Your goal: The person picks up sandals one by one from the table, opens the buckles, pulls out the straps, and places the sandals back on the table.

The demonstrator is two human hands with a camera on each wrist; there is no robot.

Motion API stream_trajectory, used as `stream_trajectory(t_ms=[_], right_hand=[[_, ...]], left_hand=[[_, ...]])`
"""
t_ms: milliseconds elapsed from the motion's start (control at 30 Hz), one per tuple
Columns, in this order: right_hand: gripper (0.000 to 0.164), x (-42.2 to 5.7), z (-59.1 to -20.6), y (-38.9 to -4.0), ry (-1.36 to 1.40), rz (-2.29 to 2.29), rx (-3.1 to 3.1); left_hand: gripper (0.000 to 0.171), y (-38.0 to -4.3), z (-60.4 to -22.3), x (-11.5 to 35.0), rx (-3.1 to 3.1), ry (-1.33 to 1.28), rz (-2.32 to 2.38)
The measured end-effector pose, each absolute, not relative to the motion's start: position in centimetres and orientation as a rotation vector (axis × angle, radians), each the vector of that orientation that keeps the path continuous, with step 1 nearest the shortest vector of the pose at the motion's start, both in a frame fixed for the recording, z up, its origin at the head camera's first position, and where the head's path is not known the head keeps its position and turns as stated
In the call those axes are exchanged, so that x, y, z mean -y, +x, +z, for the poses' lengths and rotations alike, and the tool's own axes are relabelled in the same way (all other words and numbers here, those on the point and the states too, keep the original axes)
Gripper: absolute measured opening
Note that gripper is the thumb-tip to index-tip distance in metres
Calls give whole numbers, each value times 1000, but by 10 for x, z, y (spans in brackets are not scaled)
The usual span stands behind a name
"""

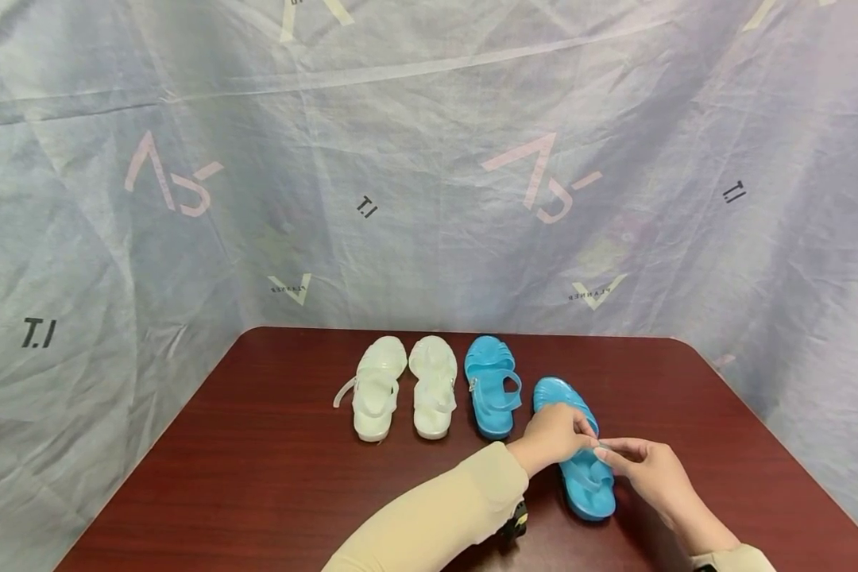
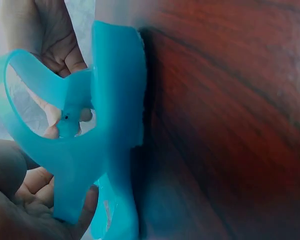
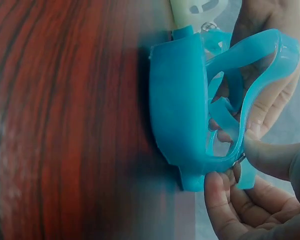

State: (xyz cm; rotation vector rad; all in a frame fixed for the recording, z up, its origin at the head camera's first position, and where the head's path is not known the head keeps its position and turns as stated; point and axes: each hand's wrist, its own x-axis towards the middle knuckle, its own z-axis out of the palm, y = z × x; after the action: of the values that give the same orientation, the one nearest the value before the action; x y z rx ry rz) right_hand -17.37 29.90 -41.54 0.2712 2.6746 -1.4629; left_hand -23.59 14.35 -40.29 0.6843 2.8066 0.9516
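Observation:
A blue sandal [image 1: 592, 502] stands on the table on the right, its heel toward me, and both hands are at its ankle strap. My left hand [image 1: 554, 435] reaches across the sandal and pinches the strap [image 3: 224, 116] with its fingertips. From the other side my right hand [image 1: 654, 473] grips the strap beside a small metal buckle [image 3: 239, 160], between thumb and fingers. In the left wrist view a strap end with a small hole shows between fingertips. The fingers partly cover the buckle.
Left of the worked sandal stands another blue sandal [image 1: 495, 425], its strap looped up. Farther left are two white sandals, one [image 1: 372, 429] with a loose strap and one [image 1: 432, 425] beside it. The dark red table [image 1: 257, 477] meets a pale fabric backdrop [image 1: 429, 238].

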Motion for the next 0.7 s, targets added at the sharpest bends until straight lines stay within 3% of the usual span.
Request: stream_trajectory(t_ms=[267,700], right_hand=[[48,-301,-415,-175,287,-1468,-2656],[49,-302,-416,-176,270,-1508,-2636]], left_hand=[[10,-237,-405,-146,-2767,579,1047],[8,-247,-408,-137,-2624,714,1133]])
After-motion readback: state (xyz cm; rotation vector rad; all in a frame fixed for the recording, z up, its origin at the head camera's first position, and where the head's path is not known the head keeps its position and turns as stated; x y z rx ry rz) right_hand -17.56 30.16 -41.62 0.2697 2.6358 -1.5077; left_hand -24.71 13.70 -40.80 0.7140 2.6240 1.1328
